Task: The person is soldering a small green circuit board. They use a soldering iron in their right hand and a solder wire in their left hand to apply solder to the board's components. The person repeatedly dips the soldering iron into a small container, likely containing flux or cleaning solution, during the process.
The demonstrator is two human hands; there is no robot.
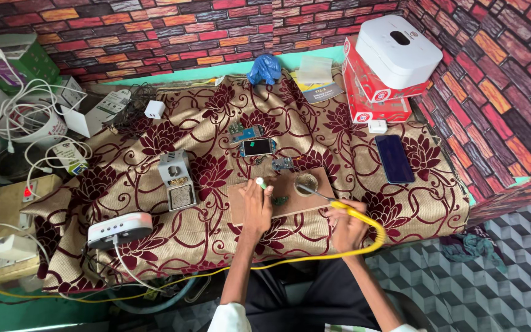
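Brick-pattern walls [155, 37], cube-patterned floor [462, 289]

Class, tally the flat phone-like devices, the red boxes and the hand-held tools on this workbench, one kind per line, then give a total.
Phone-like devices: 2, a dark phone and a small phone
Red boxes: 2, stacked
Hand-held tools: 2, soldering iron in right hand, green-tipped tool in left hand
Total: 6

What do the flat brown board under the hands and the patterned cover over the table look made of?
The flat brown board looks like matte wood or fibreboard: plain, rigid, with straight edges. The patterned cover is woven fabric, gold with maroon flowers: it drapes and folds over the table edge.
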